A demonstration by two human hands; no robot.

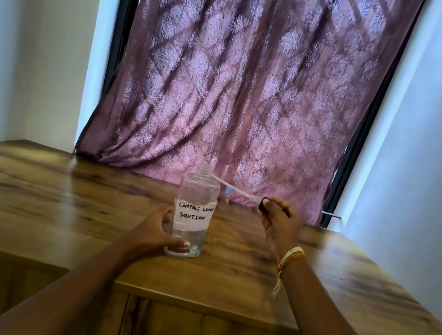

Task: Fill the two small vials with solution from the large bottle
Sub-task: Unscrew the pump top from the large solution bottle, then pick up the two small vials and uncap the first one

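The right hand (279,215) pinches a dropper (235,189) slanting toward the neck of the large bottle (194,212); the left hand (157,232) grips the bottle's base.

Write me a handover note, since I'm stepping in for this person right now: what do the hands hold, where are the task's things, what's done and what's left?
Left hand: grips the base of the large bottle, which stands upright and uncapped on the wooden tabletop.
Right hand: pinches the dark bulb of a dropper, its tip angled toward the bottle's open neck.
Bottle: labelled contact lens solution, clear liquid low in it.
Vials: one small vial partly shows behind the bottle, near the curtain; too blurred to tell its fill. The second is not visible.
Done: bottle opened, dropper in hand.
Left: draw solution and fill both vials.
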